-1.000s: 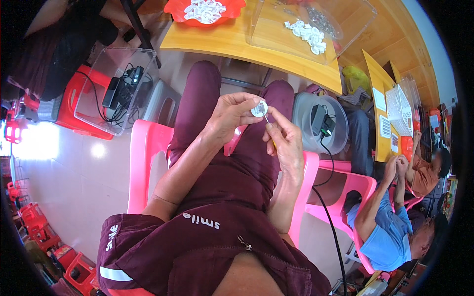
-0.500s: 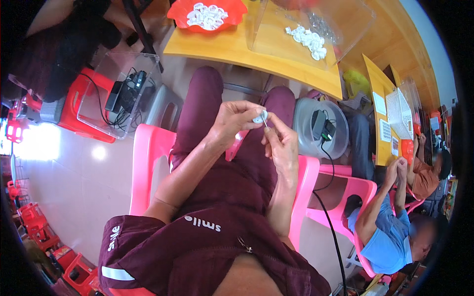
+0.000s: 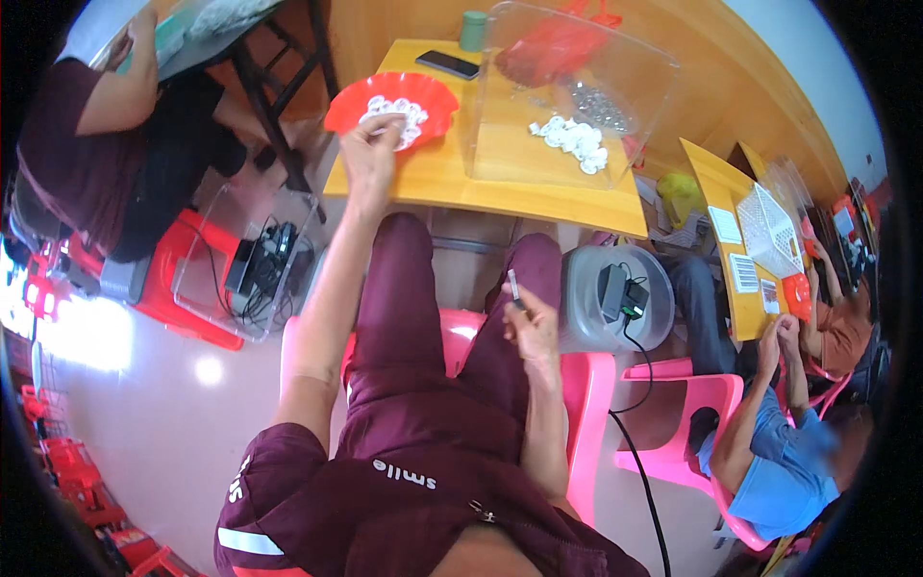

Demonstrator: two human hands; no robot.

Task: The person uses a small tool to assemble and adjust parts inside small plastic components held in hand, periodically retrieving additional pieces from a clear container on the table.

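Note:
My left hand [image 3: 370,162] reaches over the red scalloped dish [image 3: 346,99] at the table's near left. Its fingers are pinched together down at the small white round pieces [image 3: 409,117] in the dish; whether a piece is between them I cannot make out. Above my lap, my right hand [image 3: 532,332] is closed round a slim tool [image 3: 513,286] with a pale thin shaft and a dark part near the fingers. The shaft points up and away from me.
A clear plastic tray [image 3: 495,159] on the yellow table [image 3: 538,200] holds more white pieces and small metal parts. Behind lie a phone [image 3: 447,64] and a green cup [image 3: 472,32]. A round clear tub [image 3: 586,322] with cables stands right of my knee. People sit at both sides.
My left hand has gone from beside my right hand, where it held a white round piece, forward and left to the dish. My right hand has lowered slightly, still holding the tool. The view has tilted up.

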